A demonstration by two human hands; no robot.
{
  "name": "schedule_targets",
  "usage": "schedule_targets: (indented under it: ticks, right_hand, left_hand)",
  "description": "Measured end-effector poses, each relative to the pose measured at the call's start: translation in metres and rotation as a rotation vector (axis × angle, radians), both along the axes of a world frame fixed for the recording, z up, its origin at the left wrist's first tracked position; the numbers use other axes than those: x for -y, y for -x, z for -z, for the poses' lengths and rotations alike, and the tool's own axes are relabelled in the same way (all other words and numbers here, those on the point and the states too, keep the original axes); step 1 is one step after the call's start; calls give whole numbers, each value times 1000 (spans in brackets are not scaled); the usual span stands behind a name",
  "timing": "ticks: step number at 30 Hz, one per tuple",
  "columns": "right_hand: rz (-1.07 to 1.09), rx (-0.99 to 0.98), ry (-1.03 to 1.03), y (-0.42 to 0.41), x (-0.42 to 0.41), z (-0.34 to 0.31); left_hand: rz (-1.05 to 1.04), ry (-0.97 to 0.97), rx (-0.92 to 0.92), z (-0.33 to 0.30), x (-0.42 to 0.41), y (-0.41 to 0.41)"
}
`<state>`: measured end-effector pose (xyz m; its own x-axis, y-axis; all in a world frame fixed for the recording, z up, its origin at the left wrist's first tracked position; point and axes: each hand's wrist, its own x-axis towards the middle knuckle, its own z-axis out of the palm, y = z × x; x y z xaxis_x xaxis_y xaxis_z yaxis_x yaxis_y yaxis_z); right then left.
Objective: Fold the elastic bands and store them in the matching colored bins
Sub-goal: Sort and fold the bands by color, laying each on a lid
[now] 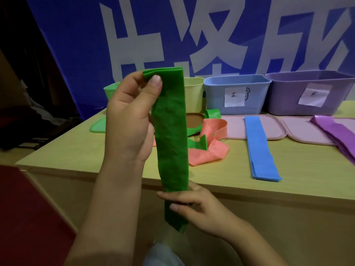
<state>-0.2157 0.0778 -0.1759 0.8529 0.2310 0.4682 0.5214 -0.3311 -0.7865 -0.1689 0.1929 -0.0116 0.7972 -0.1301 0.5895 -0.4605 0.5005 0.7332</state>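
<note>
In the head view, the left hand (128, 120) pinches the top of a folded green band (171, 135) between thumb and fingers (154, 87), holding it upright in front of the tabletop (288, 169). The right hand (199, 208) curls its fingers around the band's lower end. Behind stand green (110, 91), yellow (194, 95), blue (236, 93) and purple bins (311, 93), with blue (261, 148), purple (338, 133) and pink bands (209, 143) lying on the tabletop.

Dim, soft focus, wide-angle edge distortion.

Dark green band (172, 131); salmon band (209, 148); blue band (259, 148); purple band (338, 133); green (110, 91), yellow (194, 95), blue (236, 94) and purple (309, 93) bins; blue banner (80, 45) with white characters.
</note>
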Motion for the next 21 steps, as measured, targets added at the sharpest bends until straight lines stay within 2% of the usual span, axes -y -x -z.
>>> schedule_targets:
  ticks: [4,8,12,17,21]
  right_hand:
    - [-12,-51,2,-3,-1,4]
    - [0,-93,35,-5,1,10]
    - [-17,-150,61,-10,1,21]
    - [-56,-176,78,-13,-5,37]
    - [-55,-216,100,-20,-10,53]
  left_hand:
    - [34,11,-1,-4,2,5]
    - [-59,-53,71,-10,-5,1]
    - [-120,-20,65,-10,-15,-6]
    - [-188,-126,59,-1,-22,-12]
    - [-259,-109,82,4,-28,-12]
